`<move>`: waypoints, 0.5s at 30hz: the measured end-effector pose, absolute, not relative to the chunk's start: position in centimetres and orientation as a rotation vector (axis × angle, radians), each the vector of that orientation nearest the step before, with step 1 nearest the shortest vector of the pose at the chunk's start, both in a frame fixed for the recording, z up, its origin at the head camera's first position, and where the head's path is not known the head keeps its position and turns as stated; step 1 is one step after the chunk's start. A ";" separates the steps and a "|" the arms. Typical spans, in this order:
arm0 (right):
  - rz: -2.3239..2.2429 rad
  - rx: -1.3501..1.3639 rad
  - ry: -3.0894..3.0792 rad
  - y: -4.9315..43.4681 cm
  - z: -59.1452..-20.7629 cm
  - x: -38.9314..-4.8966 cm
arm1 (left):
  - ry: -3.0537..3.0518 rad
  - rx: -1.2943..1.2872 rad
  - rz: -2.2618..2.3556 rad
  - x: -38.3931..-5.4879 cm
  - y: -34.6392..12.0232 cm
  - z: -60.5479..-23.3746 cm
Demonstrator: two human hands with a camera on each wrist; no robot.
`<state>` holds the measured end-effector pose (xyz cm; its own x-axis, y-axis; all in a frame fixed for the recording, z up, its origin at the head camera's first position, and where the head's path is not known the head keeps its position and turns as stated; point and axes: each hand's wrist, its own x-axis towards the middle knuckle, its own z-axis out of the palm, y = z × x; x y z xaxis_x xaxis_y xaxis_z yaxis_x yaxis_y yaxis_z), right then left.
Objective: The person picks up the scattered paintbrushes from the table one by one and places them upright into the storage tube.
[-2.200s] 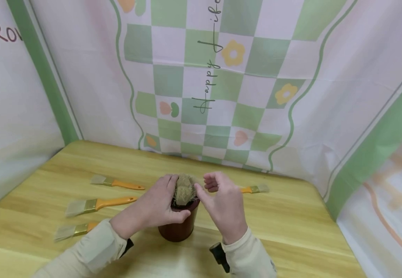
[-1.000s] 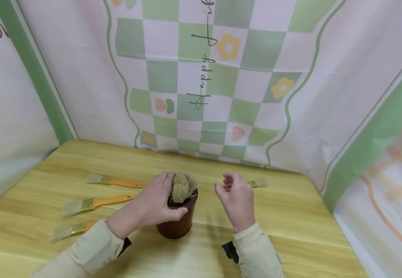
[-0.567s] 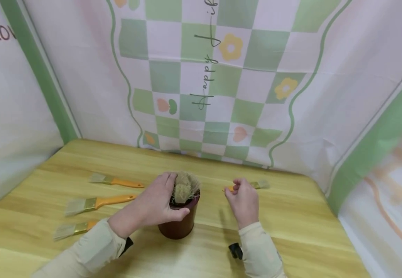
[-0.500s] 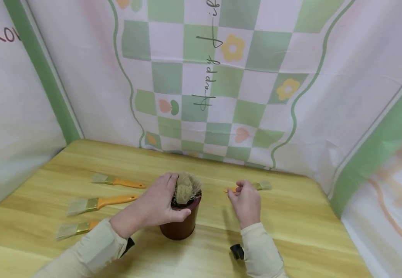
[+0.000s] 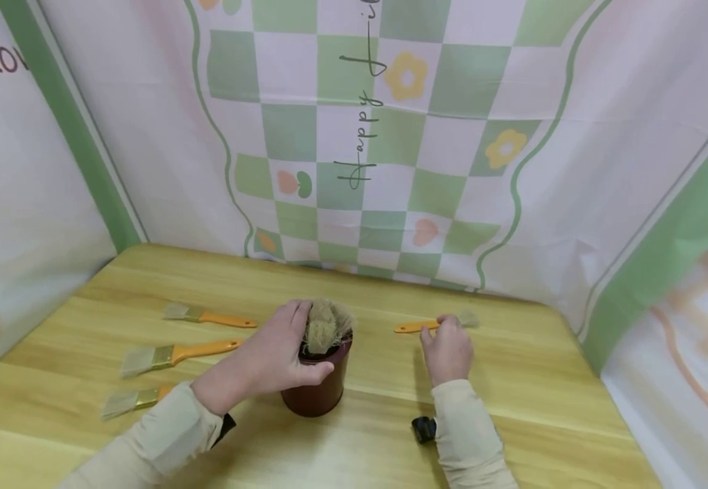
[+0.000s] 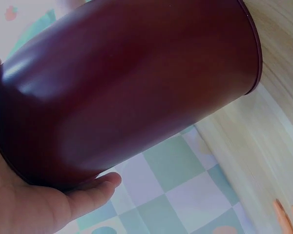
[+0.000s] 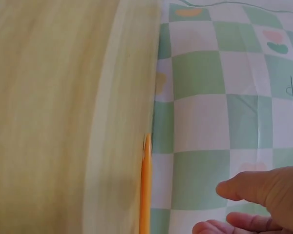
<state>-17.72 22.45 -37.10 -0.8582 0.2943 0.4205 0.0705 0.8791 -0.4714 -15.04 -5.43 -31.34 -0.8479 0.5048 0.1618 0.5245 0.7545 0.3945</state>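
Note:
My left hand (image 5: pixel 268 350) grips the rim of a dark red cylindrical pot (image 5: pixel 314 396), thumb at the near side and fingers behind. A tan, fibrous clump (image 5: pixel 322 331) with loose strands fills the pot's mouth; what it is exactly I cannot tell. The left wrist view shows the pot's smooth wall (image 6: pixel 136 87) close up. To the right, my right hand (image 5: pixel 450 352) hovers over a flat paintbrush (image 5: pixel 413 328) with an orange handle, hiding its middle. In the right wrist view the thumb and fingers are spread apart, away from the handle (image 7: pixel 145 195).
Three more orange-handled paintbrushes lie left of the pot: a far one (image 5: pixel 227 319), a middle one (image 5: pixel 201 351) and a near one (image 5: pixel 128 402) partly under the left sleeve. The wooden table (image 5: pixel 366 435) ends at a checkered cloth backdrop (image 5: pixel 384 170).
My right hand has left the pot's side and moved right to the lone paintbrush, uncovering its handle end. The left hand and the pot have stayed in place.

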 end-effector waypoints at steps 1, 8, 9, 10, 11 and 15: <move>0.614 -0.274 -2.564 22.6 -37.1 -17.7 | -2.900 -0.851 -0.674 -15.0 -5.4 -31.3; 0.588 -0.367 -2.663 23.5 -37.6 -18.7 | -2.896 -0.867 -0.664 -15.2 -5.7 -31.3; 0.578 -0.402 -2.688 23.6 -37.6 -18.9 | -2.895 -0.870 -0.663 -15.2 -5.8 -31.3; 0.564 -0.441 -2.709 23.8 -37.6 -19.1 | -2.895 -0.872 -0.664 -15.2 -5.8 -31.4; 0.554 -0.483 -2.731 23.9 -37.6 -19.3 | -2.896 -0.874 -0.665 -15.2 -5.8 -31.4; 0.562 -0.626 -2.798 24.5 -37.4 -19.6 | -2.891 -0.890 -0.674 -15.3 -5.8 -31.3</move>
<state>-19.58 24.47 -37.44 -0.8852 0.4475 0.1276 0.3634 0.8360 -0.4111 -15.28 -5.79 -31.29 -0.8341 0.5264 0.1645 0.5449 0.7406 0.3932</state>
